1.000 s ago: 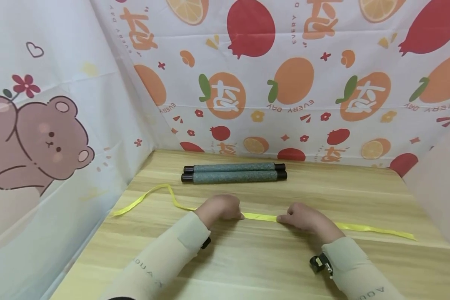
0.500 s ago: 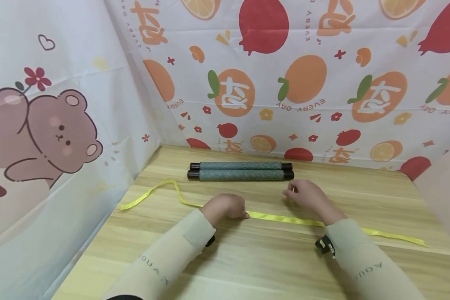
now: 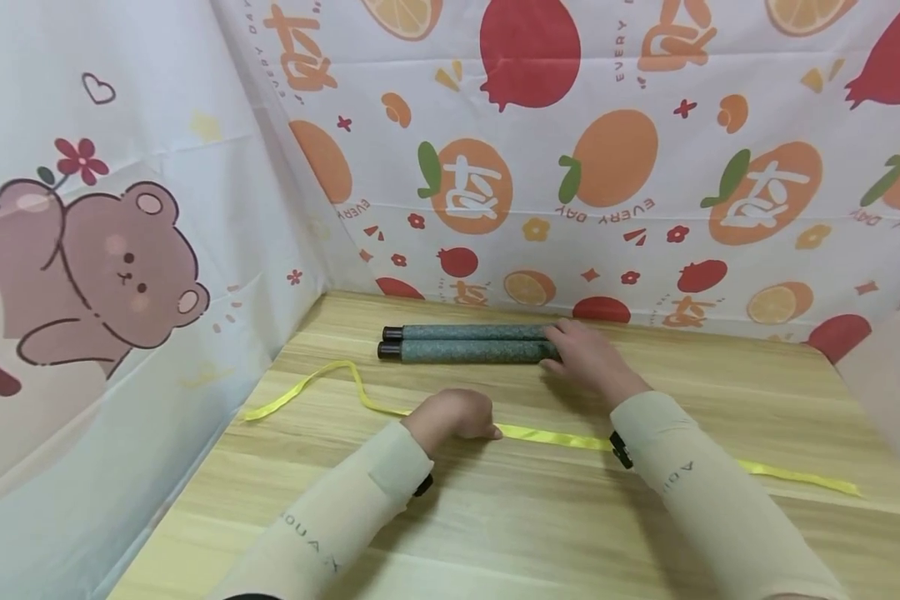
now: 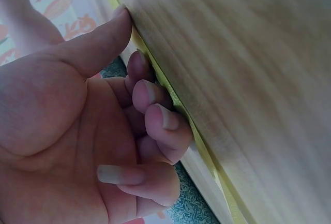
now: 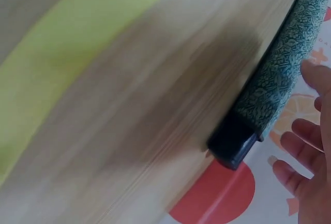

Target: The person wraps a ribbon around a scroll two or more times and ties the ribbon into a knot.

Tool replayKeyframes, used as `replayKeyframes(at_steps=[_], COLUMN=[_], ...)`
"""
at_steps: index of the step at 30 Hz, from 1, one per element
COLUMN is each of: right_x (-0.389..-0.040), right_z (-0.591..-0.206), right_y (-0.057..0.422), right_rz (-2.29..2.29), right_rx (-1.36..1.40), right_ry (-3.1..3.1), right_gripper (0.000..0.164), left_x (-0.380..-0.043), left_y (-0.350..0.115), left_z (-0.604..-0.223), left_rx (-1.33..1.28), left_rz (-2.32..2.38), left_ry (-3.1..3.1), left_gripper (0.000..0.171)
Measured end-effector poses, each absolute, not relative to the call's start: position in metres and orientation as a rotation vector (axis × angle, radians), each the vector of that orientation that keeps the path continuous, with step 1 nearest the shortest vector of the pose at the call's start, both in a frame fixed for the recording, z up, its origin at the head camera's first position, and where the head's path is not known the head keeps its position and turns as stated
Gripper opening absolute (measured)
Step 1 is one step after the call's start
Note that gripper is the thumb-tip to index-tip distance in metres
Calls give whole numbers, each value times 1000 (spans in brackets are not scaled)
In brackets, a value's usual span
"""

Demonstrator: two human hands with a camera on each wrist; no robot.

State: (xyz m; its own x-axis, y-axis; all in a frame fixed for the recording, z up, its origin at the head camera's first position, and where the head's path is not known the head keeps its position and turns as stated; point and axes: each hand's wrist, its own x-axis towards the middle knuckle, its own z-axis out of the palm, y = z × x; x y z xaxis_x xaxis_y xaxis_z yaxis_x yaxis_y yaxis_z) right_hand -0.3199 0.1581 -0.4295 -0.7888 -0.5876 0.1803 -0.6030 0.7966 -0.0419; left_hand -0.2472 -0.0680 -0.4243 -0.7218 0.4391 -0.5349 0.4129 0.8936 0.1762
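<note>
The right hand (image 3: 583,354), fingers spread at the paired rolls (image 3: 465,351), might roll one away by nudging (left hand (image 3: 461,413) touches yellow ribbon (image 3: 555,437), pinch unclear).

A pale wood table (image 3: 495,517) spread across the lower part, its grain running mostly side to side. Behind it hung a white cloth (image 3: 547,137), lightly creased, printed with oranges (image 3: 618,158), red pomegranates (image 3: 531,54), small flowers and the words EVERY DAY. At left, a 2nd white cloth (image 3: 232,192) showed 1 brown bear (image 3: 112,292) and 1 red flower (image 3: 82,162). A plain pale panel (image 3: 877,400) closed the right side. Light fell softly, brightening the table's near part.
</note>
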Motion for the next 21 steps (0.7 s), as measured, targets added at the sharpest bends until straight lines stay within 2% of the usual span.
replayKeyframes(at_steps=[7, 21], right_x=[-325, -337], right_z=[-430, -441], right_y=[136, 130], right_rz=[186, 200], right_rx=[949, 798], right_ry=[-2932, -3085], right_gripper=[75, 87], left_x=[-246, -247], left_y=[-69, -69], left_z=[-425, -430], left_rx=[608, 592], left_rz=[67, 69], left_ry=[2473, 2514], left_gripper=[39, 40])
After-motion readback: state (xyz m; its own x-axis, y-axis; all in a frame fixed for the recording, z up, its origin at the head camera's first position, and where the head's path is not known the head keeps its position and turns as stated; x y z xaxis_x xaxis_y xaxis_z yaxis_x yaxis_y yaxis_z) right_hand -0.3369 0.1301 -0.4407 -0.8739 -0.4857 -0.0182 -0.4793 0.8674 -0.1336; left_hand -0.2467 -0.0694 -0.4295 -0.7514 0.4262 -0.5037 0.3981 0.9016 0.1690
